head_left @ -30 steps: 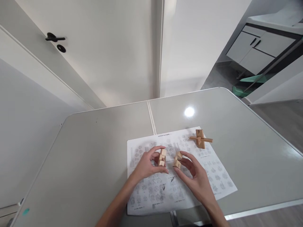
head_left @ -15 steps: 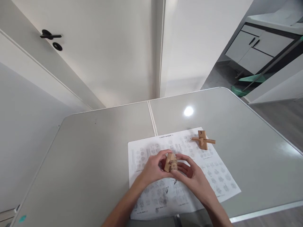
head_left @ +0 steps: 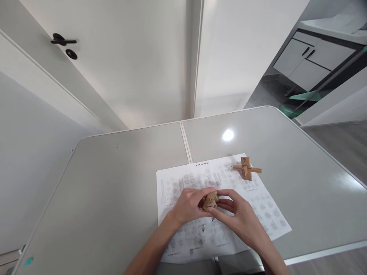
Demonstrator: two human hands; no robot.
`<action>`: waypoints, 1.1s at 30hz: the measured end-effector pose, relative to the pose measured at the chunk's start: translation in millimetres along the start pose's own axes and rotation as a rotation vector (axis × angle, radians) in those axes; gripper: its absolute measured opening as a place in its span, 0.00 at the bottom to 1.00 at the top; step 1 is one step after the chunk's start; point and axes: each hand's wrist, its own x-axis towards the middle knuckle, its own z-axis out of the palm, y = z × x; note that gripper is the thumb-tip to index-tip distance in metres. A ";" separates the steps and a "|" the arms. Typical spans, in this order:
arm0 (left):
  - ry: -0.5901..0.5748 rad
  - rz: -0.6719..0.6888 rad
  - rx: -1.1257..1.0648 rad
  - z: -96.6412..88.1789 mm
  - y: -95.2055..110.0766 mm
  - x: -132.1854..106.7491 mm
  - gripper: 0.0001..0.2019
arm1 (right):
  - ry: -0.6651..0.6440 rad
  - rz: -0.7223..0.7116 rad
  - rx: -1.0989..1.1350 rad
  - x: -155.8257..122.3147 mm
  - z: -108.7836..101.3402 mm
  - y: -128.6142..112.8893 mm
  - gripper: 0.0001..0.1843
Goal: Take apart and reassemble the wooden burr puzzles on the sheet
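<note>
A small cluster of light wooden puzzle pieces (head_left: 210,201) is held between both hands above a printed sheet. My left hand (head_left: 190,205) grips it from the left, fingers closed and partly hiding it. From the right, my right hand (head_left: 236,214) pinches the same pieces between thumb and fingers. Underneath, the white instruction sheet (head_left: 183,244) shows rows of small grey diagrams. A cross-shaped assembly of wooden puzzle pieces (head_left: 246,169) lies on the sheet's upper right, apart from both hands, with a dark mark on its top piece.
The grey table (head_left: 120,191) has a white edge and a pale seam (head_left: 186,142) across it. Behind it stands a white door with a black handle (head_left: 63,40). A white cabinet (head_left: 308,55) is at the far right. A teal sticker (head_left: 29,261) marks the lower left.
The held wooden pieces have turned in my fingers and sit slightly lower and further right. Both hands have shifted a little with them. The cross-shaped assembly stays in place on the sheet.
</note>
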 end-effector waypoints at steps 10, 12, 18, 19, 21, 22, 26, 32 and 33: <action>-0.040 0.085 0.001 4.3 0.4 -1.7 0.23 | -0.030 -0.025 -0.174 1.3 -4.0 -17.8 0.15; -0.035 0.040 -0.131 2.7 3.7 -1.1 0.30 | -0.036 -0.019 -0.219 5.0 -7.0 -18.5 0.18; 0.067 -0.265 -0.568 -11.4 11.9 3.6 0.48 | -0.044 -0.167 -0.224 16.5 -7.0 -13.5 0.18; 0.066 -0.292 -0.616 -13.6 11.6 4.6 0.48 | -0.071 -0.192 -0.203 17.2 -5.2 -12.6 0.17; 0.059 -0.330 -0.696 -16.9 9.7 6.4 0.48 | -0.111 -0.193 -0.170 17.7 -1.2 -10.8 0.15; 0.061 -0.344 -0.725 -17.9 8.5 7.1 0.48 | -0.120 -0.181 -0.158 17.6 0.8 -9.7 0.15; 0.041 -0.356 -0.765 -19.9 5.0 8.7 0.46 | -0.147 -0.161 -0.134 17.1 5.5 -5.4 0.17; 0.008 -0.386 -0.775 -21.2 5.0 9.5 0.44 | -0.196 -0.099 -0.100 17.9 5.4 -2.3 0.24; 0.006 -0.390 -0.776 -20.8 4.8 9.5 0.44 | -0.207 -0.084 -0.077 18.2 6.2 -1.4 0.25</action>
